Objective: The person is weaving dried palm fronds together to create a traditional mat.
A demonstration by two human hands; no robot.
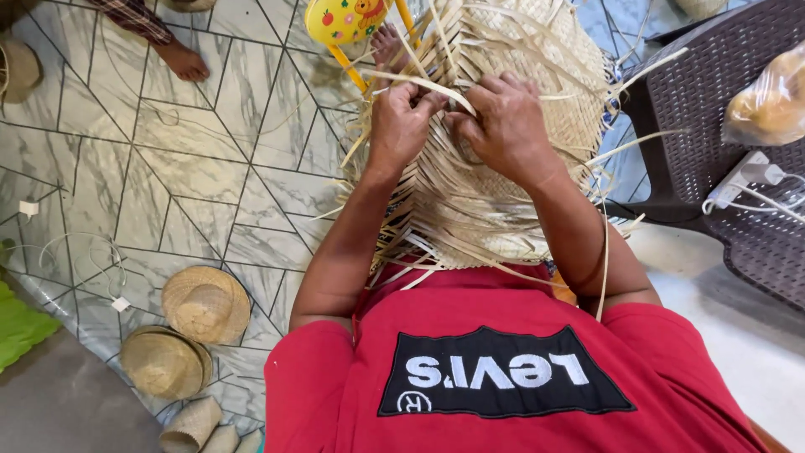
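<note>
From the head view, your left hand point(402, 117) and right hand point(503, 126) sit side by side at the upper middle of the frame, both closed on pale strips of the woven straw mat point(520, 67) that lies over your lap. Loose strips fan out toward your red shirt point(503, 335). Under it all is a grey floor point(168, 168) with a white line pattern. Two straw hats point(201, 302) lie at the lower left, near a white cable point(84, 260). A dark wicker chair point(738, 143) at the right carries a white power strip point(746, 176) and a plastic bag point(771, 101). Someone's bare foot point(180, 60) rests at the upper left.
</note>
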